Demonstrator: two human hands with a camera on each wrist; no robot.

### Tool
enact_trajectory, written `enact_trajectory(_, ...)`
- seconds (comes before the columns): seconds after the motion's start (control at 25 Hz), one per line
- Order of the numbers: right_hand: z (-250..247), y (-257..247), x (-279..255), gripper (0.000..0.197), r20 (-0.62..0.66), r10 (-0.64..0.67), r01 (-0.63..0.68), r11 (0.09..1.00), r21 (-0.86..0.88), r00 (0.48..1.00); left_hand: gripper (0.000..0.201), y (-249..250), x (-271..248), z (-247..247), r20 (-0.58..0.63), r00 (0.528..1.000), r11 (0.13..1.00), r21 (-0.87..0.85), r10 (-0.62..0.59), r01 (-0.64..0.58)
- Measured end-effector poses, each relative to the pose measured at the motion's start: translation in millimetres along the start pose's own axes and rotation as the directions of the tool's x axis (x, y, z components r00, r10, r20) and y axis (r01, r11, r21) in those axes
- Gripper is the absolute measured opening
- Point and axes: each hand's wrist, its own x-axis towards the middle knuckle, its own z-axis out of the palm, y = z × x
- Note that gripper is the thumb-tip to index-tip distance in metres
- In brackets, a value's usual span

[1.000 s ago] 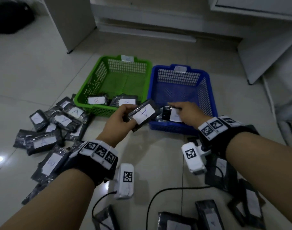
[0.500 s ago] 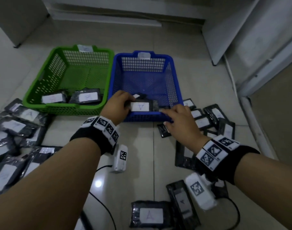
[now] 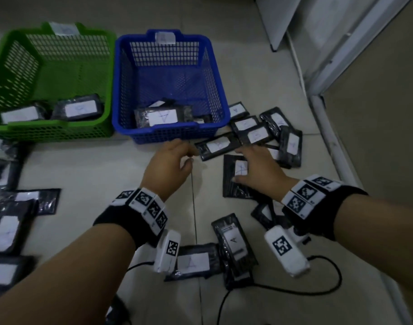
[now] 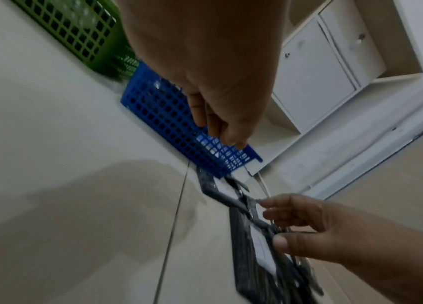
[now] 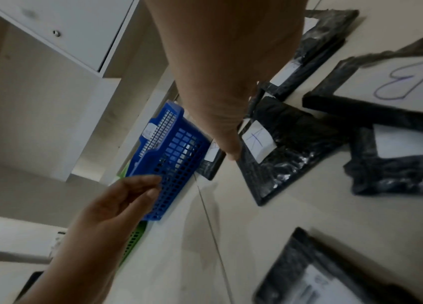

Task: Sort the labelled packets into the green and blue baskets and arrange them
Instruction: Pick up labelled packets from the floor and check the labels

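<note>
The right hand [image 3: 254,167], fingers spread on the A packet [image 3: 236,177] mid-frame, should pinch its edge and lift cleanly, while the empty, loosely curled left hand [image 3: 170,165] takes the next, toward the blue basket [image 3: 218,90] above.

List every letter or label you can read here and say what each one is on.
"A": label on the packet in the blue basket.
"A": packet under the right hand.
"A": floor packet between the wrists.
"B": packet in the right wrist view.
Basket tags, green basket packets: too blurred.
</note>
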Motion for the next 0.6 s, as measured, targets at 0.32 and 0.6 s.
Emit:
enact_trajectory(0.32, 12.1, 21.6, 3.6, 0.118, 0.078, -0.090, 0.103, 0.978, -0.182, 0.993, 0.054, 7.0, 46.1, 69.3, 0.088, 0.973, 0.974, 0.088, -0.216, 0.208)
enact_trajectory(0.6, -1.2, 19.6, 12.1, 0.077, 0.004, -0.052, 0.052, 0.998, 0.036, 0.999, 0.057, 9.1, 47.9, 67.4, 0.131, 0.894, 0.897, 0.179, -0.428, 0.403)
